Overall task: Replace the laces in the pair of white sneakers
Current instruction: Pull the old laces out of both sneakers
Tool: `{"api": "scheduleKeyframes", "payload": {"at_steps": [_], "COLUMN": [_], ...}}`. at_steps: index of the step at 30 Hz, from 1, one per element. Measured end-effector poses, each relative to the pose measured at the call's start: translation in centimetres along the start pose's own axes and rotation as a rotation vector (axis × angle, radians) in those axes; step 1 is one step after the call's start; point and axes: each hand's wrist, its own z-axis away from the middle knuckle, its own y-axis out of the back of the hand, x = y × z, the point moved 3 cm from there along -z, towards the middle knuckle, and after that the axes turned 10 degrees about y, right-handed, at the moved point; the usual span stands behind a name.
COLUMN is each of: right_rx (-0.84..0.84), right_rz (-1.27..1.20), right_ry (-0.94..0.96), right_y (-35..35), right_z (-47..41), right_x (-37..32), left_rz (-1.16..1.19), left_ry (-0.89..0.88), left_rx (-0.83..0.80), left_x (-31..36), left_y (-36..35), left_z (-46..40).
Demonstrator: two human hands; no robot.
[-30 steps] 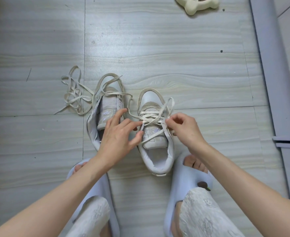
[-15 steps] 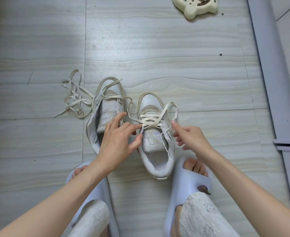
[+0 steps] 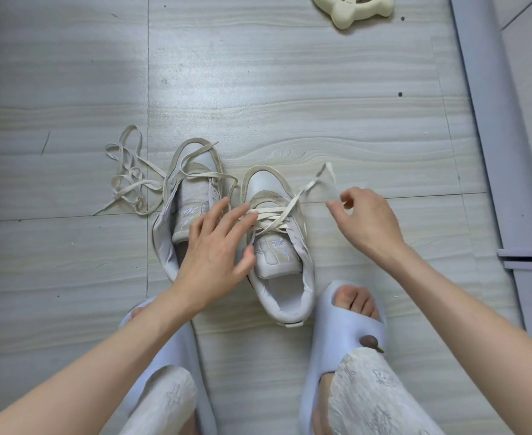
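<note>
Two white sneakers stand side by side on the floor, toes pointing away from me. The right sneaker (image 3: 279, 262) is partly laced with a cream lace (image 3: 274, 216). My left hand (image 3: 214, 246) rests with straight, spread fingers on the left side of that lacing. My right hand (image 3: 365, 218) is off to the shoe's right and pinches the lace's free end, which rises in a blurred arc from the eyelets. The left sneaker (image 3: 192, 199) has its tongue bare, with a loose lace draped over it. That lace trails into a tangle (image 3: 130, 178) on the floor to the left.
A cream, bone-shaped pet bowl (image 3: 352, 9) with kibble sits at the top. Stray kibble bits dot the tiles. My feet in light blue slippers (image 3: 343, 312) flank the shoes' heels. A grey door frame (image 3: 484, 120) runs along the right.
My right hand has moved right and away from the shoe, drawing the lace end out with it. My left hand has slid its fingers up onto the lacing.
</note>
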Motion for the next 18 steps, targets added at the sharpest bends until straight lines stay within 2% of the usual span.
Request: {"api": "scheduleKeyframes", "payload": {"at_steps": [1,3,5,8,12,16,18], "right_rx": [0.006,0.061,-0.014,-0.108,-0.004,0.092,0.058], "right_rz": [0.067,-0.017,-0.064,0.026,0.075,0.126,0.112], "right_ry": [0.066,0.238,0.424,0.602,0.695,0.729,0.694], "right_y": [-0.4,-1.0,-1.9,-3.5,-3.1,-2.1,-1.5], "right_z": [0.2,0.6,0.9,1.4,1.2,1.6,2.1], "right_x": [-0.4,-2.3,-4.0,-5.3,-5.8,-6.0,-6.1], "left_rz": [-0.013,-0.030,-0.070,-0.145,-0.206,-0.041,0.021], "left_ry": [0.002,0.039,0.060,0.005,-0.034,-0.001,-0.016], "left_rx": [-0.015,-0.027,-0.034,-0.072,-0.086,-0.003,0.046], "left_x": [0.1,0.3,0.2,-0.1,-0.1,0.3,0.7], "left_y": [0.1,0.4,0.8,0.7,0.6,1.4,2.2], "left_z": [-0.3,-1.2,-2.0,-2.5,-2.7,-2.8,-3.0]}}
